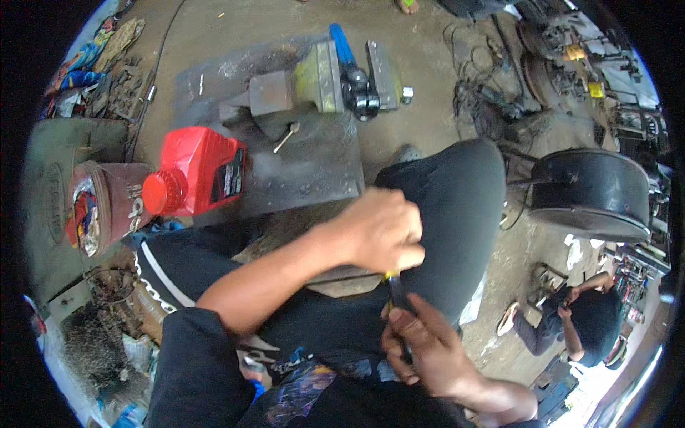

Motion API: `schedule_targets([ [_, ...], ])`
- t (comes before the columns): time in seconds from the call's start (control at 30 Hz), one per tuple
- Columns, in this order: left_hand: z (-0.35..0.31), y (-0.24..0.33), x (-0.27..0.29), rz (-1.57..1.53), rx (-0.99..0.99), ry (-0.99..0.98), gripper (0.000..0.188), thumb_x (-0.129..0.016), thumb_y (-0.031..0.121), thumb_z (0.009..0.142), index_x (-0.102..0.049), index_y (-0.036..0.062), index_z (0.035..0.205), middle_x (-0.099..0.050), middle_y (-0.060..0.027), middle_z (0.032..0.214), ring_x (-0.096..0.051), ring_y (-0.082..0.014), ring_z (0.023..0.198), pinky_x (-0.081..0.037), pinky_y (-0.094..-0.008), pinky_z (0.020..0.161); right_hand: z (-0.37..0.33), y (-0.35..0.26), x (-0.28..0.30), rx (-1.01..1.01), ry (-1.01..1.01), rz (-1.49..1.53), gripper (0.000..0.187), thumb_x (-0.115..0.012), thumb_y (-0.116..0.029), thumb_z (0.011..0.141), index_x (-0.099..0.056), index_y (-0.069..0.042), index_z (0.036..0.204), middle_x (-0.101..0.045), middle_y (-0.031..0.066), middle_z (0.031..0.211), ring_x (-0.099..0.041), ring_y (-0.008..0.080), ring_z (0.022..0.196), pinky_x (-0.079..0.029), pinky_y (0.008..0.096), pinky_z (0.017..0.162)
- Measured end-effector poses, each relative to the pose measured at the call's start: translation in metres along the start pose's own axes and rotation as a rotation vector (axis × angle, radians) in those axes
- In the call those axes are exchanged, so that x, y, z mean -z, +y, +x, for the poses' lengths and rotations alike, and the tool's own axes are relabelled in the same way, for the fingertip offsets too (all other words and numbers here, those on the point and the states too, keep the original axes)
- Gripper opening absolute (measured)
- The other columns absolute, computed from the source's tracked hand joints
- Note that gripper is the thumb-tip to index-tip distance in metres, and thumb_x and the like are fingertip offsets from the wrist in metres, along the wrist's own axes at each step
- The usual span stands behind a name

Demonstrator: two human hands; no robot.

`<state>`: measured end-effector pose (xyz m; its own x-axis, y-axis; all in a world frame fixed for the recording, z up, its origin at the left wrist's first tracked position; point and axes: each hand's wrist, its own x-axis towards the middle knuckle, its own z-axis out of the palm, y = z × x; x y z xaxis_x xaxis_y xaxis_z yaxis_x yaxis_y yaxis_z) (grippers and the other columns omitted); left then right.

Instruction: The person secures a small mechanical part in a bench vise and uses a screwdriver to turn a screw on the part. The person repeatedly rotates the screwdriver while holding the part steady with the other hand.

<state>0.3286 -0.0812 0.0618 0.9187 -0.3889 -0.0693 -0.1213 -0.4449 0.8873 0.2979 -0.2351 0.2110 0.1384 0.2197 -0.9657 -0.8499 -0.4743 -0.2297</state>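
A dark, yellow-marked item [398,291] was found between the hands, off the bench's [314,175] near edge — left hand [382,228] clenched at its upper end, right hand [426,342] grasping its lower part. A red bottle [207,167] occupied the near left corner.

At the centre of the frame, the left hand [385,227] is curled around the yellow end of a slim dark piece [397,292], whose lower part the right hand [428,346] holds. At upper centre, a vise [271,94] stands on a grey bench top [325,160], a blue-handled tool [342,44] between its jaws. A red jug [189,167] stands left; at lower right, a co-worker [599,321] crouches.
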Motion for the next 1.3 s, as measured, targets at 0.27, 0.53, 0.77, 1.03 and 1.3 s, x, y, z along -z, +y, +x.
schedule_targets([
  [0.27, -0.008, 0.026, 0.028, 0.043, -0.287, 0.41, 0.034, -0.065, 0.025, 0.063, -0.04, 0.0057, 0.051, -0.044, -0.0136, 0.049, -0.05, -0.0374, 0.048, -0.036, -0.0453, 0.048, -0.012, 0.015, 0.001, 0.38, -0.079, -0.226, 0.035, -0.048, -0.038, 0.109, -0.044, -0.005, 0.101, -0.048, -0.0012, 0.065, -0.044, 0.0069, 0.052, -0.037, 0.0258, 0.047],
  [0.53, 0.011, 0.013, 0.046, 0.017, -0.392, 0.532, 0.039, -0.065, 0.022, 0.062, -0.03, 0.0059, 0.055, -0.031, -0.0102, 0.05, -0.036, -0.0334, 0.045, -0.03, -0.0407, 0.051, -0.008, -0.002, -0.01, 0.437, -0.011, -0.12, 0.036, -0.044, -0.04, 0.109, -0.051, -0.005, 0.114, -0.049, 0.0045, 0.063, -0.041, 0.0109, 0.041, -0.029, 0.0246, 0.038],
  [0.77, 0.017, 0.015, 0.035, -0.036, -0.408, 0.54, 0.039, -0.065, 0.021, 0.06, -0.03, 0.0056, 0.055, -0.03, -0.0109, 0.05, -0.036, -0.0335, 0.045, -0.029, -0.0412, 0.048, -0.008, -0.006, -0.01, 0.417, 0.026, -0.124, 0.035, -0.045, -0.039, 0.109, -0.052, -0.005, 0.112, -0.05, 0.0054, 0.065, -0.043, 0.0115, 0.042, -0.03, 0.0256, 0.039],
  [1.03, 0.015, 0.013, 0.051, 0.087, -0.327, 0.527, 0.035, -0.065, 0.028, 0.063, -0.044, 0.0051, 0.048, -0.047, -0.0143, 0.047, -0.053, -0.037, 0.047, -0.039, -0.0432, 0.046, -0.008, -0.017, -0.009, 0.348, -0.017, -0.091, 0.035, -0.049, -0.04, 0.107, -0.051, -0.006, 0.114, -0.051, 0.0061, 0.066, -0.043, 0.0123, 0.042, -0.029, 0.0255, 0.038],
  [1.3, 0.015, 0.01, 0.051, 0.022, -0.335, 0.574, 0.036, -0.065, 0.027, 0.061, -0.04, 0.0059, 0.049, -0.043, -0.0126, 0.046, -0.051, -0.036, 0.045, -0.036, -0.0429, 0.045, -0.005, -0.029, -0.017, 0.226, -0.067, 0.189, 0.025, -0.053, -0.019, 0.102, -0.048, -0.002, 0.12, -0.051, 0.0098, 0.071, -0.045, 0.0162, 0.041, -0.031, 0.0271, 0.036],
])
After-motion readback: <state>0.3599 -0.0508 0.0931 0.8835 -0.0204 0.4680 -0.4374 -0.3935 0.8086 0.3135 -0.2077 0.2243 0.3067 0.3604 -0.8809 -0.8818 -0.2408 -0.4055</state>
